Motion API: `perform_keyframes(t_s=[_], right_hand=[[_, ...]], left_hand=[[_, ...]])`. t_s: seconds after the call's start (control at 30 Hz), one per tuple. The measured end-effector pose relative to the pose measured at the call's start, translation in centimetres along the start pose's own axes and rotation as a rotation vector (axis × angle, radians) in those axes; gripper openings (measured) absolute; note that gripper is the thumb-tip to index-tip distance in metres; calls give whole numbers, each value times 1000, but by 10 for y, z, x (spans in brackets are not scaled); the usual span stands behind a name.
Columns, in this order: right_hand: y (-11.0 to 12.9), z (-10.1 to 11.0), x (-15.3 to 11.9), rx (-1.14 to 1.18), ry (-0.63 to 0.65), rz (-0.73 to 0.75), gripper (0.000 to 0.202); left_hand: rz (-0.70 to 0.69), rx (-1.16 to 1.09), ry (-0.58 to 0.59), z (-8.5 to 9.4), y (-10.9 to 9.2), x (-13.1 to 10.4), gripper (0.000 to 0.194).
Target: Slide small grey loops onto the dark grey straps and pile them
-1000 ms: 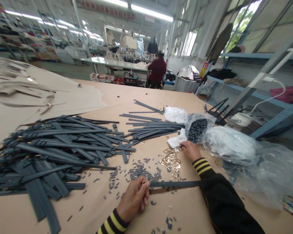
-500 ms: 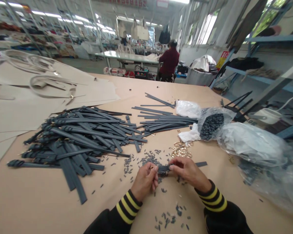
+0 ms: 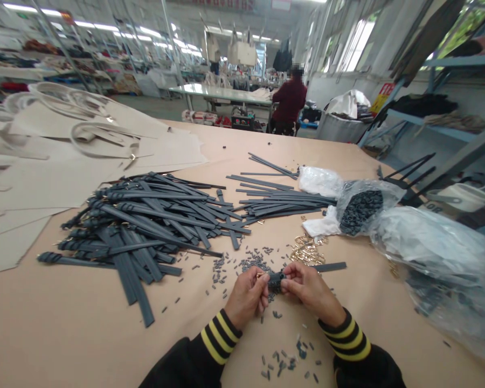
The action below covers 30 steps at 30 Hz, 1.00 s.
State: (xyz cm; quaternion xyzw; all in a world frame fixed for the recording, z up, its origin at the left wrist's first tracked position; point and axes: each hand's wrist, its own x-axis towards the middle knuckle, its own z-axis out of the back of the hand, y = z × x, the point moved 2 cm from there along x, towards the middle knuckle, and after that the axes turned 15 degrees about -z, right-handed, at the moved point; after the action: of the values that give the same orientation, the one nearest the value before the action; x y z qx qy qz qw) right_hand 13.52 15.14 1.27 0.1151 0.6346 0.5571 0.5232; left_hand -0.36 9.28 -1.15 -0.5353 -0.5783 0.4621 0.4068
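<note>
A dark grey-blue strap is stretched between my two hands. My left hand is closed on its near end, where a bit of gold metal shows at the fingers. With thumb and fingers pinched, my right hand grips the strap a short way along, at what looks like a small loop. The strap's tail sticks out to the right past that hand. Small dark loops are scattered beneath and behind my hands. Gold buckles lie in a heap just beyond my right hand.
Left of my hands is a large pile of buckled straps; plain straps lie farther back. Clear plastic bags, one with dark loops, line the right side. Beige pieces cover the far left. A person stands beyond.
My right hand has moved slightly closer to the left along the strap. The camera has turned a little, so the table contents sit farther right in the picture.
</note>
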Motion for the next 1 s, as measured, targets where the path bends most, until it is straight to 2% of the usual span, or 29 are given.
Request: perform_keyframes(t_s=[0.17,0.37,0.5,0.83,1.0], right_hand=[[-5,2,0,74,87,-14,25],[-5,3,0,154,112,-48,27],[-5,1,0,184,127,-19,30],[-4,-7,1,84,123,115,23],[-4,-12,2,40,63,138,21]], left_hand=[[-3,21,-11,-1,-4,0,23],[-34,144,-4,-2,-5,-1,23],[-47,157,37,-3,-2,-2,23],[-73,49,110,-2,3,-4,24],[-36,8,47,-4,2,-3,26]])
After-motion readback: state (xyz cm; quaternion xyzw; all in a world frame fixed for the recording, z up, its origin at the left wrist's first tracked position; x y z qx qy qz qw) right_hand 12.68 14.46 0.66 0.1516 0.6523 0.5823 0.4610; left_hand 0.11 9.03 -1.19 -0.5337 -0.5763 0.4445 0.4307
